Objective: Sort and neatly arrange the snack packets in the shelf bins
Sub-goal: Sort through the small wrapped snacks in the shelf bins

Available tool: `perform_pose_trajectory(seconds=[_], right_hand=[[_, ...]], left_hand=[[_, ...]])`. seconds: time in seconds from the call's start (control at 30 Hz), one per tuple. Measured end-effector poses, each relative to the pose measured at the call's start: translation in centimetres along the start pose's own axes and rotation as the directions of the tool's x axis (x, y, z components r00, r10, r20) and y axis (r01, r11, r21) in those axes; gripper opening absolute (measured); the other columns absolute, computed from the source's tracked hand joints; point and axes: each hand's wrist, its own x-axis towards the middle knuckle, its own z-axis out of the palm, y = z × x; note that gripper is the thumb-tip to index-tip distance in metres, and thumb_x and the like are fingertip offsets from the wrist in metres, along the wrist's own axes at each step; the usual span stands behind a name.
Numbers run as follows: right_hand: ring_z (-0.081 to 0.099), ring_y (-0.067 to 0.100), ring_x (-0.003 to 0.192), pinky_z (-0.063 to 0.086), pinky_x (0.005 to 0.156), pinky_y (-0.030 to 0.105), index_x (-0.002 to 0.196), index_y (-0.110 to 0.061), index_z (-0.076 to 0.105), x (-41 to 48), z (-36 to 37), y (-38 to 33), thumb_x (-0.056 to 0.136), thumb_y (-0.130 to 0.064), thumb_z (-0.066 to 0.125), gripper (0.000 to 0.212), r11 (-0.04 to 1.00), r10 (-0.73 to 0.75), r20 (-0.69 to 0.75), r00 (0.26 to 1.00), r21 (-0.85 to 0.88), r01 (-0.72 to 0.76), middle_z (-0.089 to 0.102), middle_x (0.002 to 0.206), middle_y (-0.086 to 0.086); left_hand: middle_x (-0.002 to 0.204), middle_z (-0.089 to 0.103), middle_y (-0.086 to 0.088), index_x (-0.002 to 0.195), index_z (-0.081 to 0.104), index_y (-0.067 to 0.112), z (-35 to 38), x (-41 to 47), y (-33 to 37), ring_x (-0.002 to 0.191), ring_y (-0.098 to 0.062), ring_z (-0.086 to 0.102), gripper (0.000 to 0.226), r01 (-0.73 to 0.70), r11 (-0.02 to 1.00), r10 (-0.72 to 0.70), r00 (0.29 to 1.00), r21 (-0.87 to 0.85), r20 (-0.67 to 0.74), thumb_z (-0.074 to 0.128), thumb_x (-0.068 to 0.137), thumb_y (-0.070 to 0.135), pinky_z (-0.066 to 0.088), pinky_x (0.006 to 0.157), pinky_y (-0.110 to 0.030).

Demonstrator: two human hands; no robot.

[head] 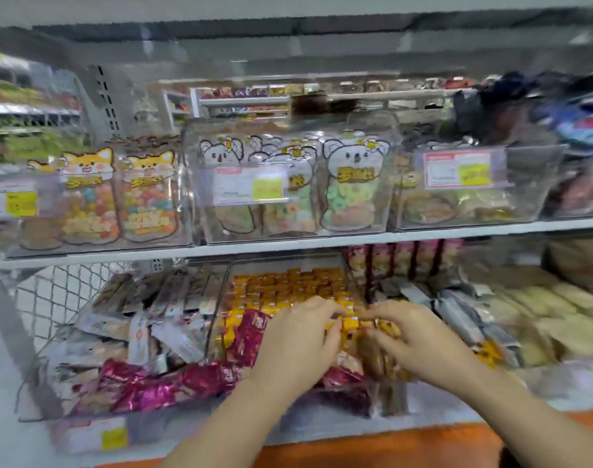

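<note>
The left hand (298,342) and right hand (420,339) curl fingers onto small yellow-orange foil snack packets (288,285) in the lower shelf's middle clear bin (217,319); blur hides any pinch. Straightening seems underway; next, square their rows.

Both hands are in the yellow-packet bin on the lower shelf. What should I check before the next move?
1. Left hand grip on the yellow packets: cannot tell. The fingers curl onto them, but the picture is blurred.
2. Right hand grip: cannot tell, blurred.
3. Back rows of yellow packets tidy: ok.
4. Pink packets kept apart from the yellow ones: not ok. Some lie among them at the front.
5. Silver packets to the left tidy: not ok, jumbled.
</note>
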Motion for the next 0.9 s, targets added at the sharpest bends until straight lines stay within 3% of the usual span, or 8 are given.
perform_pose_trajectory(seconds=[0.1, 0.17, 0.3, 0.37, 0.57, 0.73, 0.9], right_hand=[[0.057, 0.014, 0.108, 0.046, 0.085, 0.029, 0.12, -0.027, 0.06, -1.2, -1.1, 4.0, 0.091, -0.031, 0.057, 0.03, 0.986, 0.165, -0.057, 0.985, -0.02, -0.166, 0.063, 0.115, -0.007], [0.057, 0.023, 0.106, 0.045, 0.08, 0.031, 0.122, -0.024, 0.058, -1.6, -1.5, 6.7, 0.089, -0.03, 0.058, 0.034, 0.954, 0.278, -0.094, 0.956, -0.093, -0.286, 0.062, 0.114, 0.003], [0.051, 0.031, 0.112, 0.048, 0.088, 0.038, 0.128, -0.019, 0.052, -1.8, -2.1, 11.7, 0.084, -0.036, 0.061, 0.048, 0.864, 0.441, -0.179, 0.879, -0.179, -0.47, 0.048, 0.128, 0.011], [0.048, 0.032, 0.117, 0.046, 0.091, 0.038, 0.136, -0.018, 0.042, -1.5, -2.3, 13.1, 0.084, -0.04, 0.058, 0.059, 0.826, 0.508, -0.136, 0.85, -0.204, -0.526, 0.044, 0.132, 0.012], [0.048, 0.034, 0.114, 0.044, 0.088, 0.035, 0.135, -0.023, 0.034, 0.4, -1.9, 13.8, 0.078, -0.059, 0.06, 0.072, 0.746, 0.585, -0.02, 0.811, -0.38, -0.547, 0.035, 0.13, 0.013], [0.052, 0.034, 0.11, 0.044, 0.08, 0.034, 0.139, -0.023, 0.03, 1.1, -1.3, 14.0, 0.081, -0.056, 0.06, 0.074, 0.741, 0.64, 0.022, 0.768, -0.28, -0.61, 0.023, 0.136, 0.014], [0.054, 0.031, 0.099, 0.049, 0.077, 0.035, 0.135, -0.022, 0.038, 0.5, -1.7, 14.0, 0.076, -0.047, 0.066, 0.07, 0.747, 0.631, -0.052, 0.774, -0.229, -0.624, 0.031, 0.128, 0.013]], left_hand=[[0.119, 0.057, 0.013, 0.116, 0.058, 0.032, 2.8, 2.0, 1.5, 0.111, -0.012, 0.054, 0.028, -0.021, 0.999, 0.024, 0.997, -0.049, 0.074, 0.042, 0.094, 0.035, 0.045, 0.09, -0.033], [0.124, 0.052, 0.015, 0.117, 0.058, 0.032, 4.4, 3.0, 2.1, 0.115, -0.009, 0.05, 0.026, -0.033, 0.997, 0.042, 0.991, -0.07, 0.126, 0.043, 0.095, 0.034, 0.044, 0.093, -0.032], [0.134, 0.044, 0.019, 0.123, 0.055, 0.036, 6.4, 4.4, 2.8, 0.123, -0.004, 0.041, 0.029, -0.046, 0.997, 0.057, 0.978, -0.059, 0.203, 0.044, 0.096, 0.037, 0.04, 0.098, -0.026], [0.137, 0.041, 0.021, 0.125, 0.053, 0.037, 6.9, 4.7, 3.0, 0.128, -0.003, 0.034, 0.031, -0.053, 0.998, 0.058, 0.97, -0.025, 0.234, 0.042, 0.097, 0.039, 0.036, 0.1, -0.025], [0.126, 0.045, 0.027, 0.122, 0.055, 0.04, 7.9, 4.8, 2.7, 0.126, 0.001, 0.023, 0.03, -0.067, 0.998, 0.066, 0.972, -0.005, 0.226, 0.04, 0.096, 0.042, 0.032, 0.1, -0.021], [0.122, 0.047, 0.028, 0.121, 0.057, 0.038, 7.9, 4.7, 2.7, 0.125, 0.003, 0.022, 0.03, -0.081, 0.997, 0.08, 0.973, -0.006, 0.216, 0.04, 0.097, 0.041, 0.034, 0.097, -0.019], [0.122, 0.047, 0.028, 0.121, 0.056, 0.038, 7.8, 4.6, 2.8, 0.125, 0.004, 0.021, 0.03, -0.092, 0.996, 0.094, 0.973, -0.018, 0.211, 0.04, 0.097, 0.04, 0.036, 0.093, -0.018]])
